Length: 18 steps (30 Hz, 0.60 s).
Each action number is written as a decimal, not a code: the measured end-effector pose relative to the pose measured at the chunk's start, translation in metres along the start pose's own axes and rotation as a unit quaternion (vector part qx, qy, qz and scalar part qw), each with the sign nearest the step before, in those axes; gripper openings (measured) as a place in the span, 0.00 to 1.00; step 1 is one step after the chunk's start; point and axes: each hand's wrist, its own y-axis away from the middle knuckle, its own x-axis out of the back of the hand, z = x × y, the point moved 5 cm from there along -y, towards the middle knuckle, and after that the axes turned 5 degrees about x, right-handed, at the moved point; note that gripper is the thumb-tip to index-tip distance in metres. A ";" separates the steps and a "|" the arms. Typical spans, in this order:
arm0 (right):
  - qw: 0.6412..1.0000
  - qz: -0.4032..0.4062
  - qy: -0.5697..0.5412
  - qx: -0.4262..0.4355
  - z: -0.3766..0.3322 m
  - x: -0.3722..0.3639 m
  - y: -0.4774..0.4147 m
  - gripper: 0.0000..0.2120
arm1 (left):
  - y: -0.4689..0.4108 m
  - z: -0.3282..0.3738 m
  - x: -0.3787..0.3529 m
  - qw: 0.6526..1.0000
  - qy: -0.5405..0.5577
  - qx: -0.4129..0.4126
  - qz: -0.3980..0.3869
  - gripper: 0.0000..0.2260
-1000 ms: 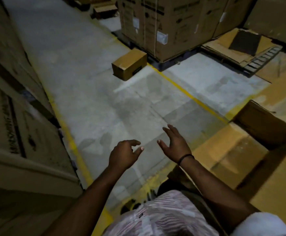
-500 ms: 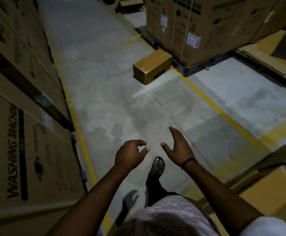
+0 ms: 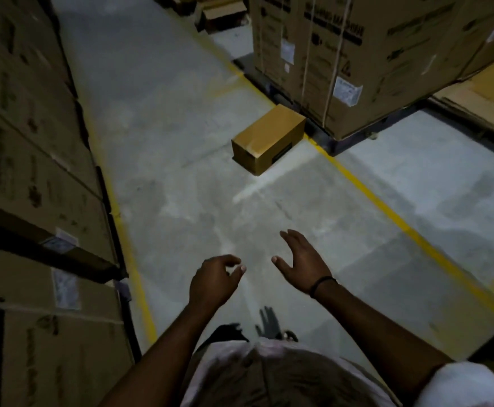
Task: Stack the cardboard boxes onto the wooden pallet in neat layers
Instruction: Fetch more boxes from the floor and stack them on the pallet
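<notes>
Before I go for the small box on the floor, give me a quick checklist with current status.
1. Hands free: left hand and right hand hold nothing. Ok.
2. Path: floor between hands and box is bare. Ok.
3. Box lies flat, top closed. Ok.
4. Room at the box's far end: it sits close to the tall cartons; touching or not, cannot tell.
5. Pallet spot free: the pallet to stack on is not in view. Cannot tell.

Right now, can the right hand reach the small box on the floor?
Probably not yet: the right hand is open but well short of the small box; only floor lies between.
</notes>
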 end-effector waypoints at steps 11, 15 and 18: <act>0.999 0.016 0.013 -0.035 0.027 0.020 -0.209 0.33 | -0.238 0.039 0.035 0.999 0.013 -0.025 -0.038 0.12; 0.996 0.038 0.011 -0.080 0.028 0.034 -0.302 0.33 | -0.339 0.068 0.064 0.996 0.016 -0.065 -0.065 0.12; 0.993 0.079 -0.024 -0.087 0.012 0.051 -0.375 0.33 | -0.407 0.090 0.103 0.995 0.014 -0.086 -0.051 0.12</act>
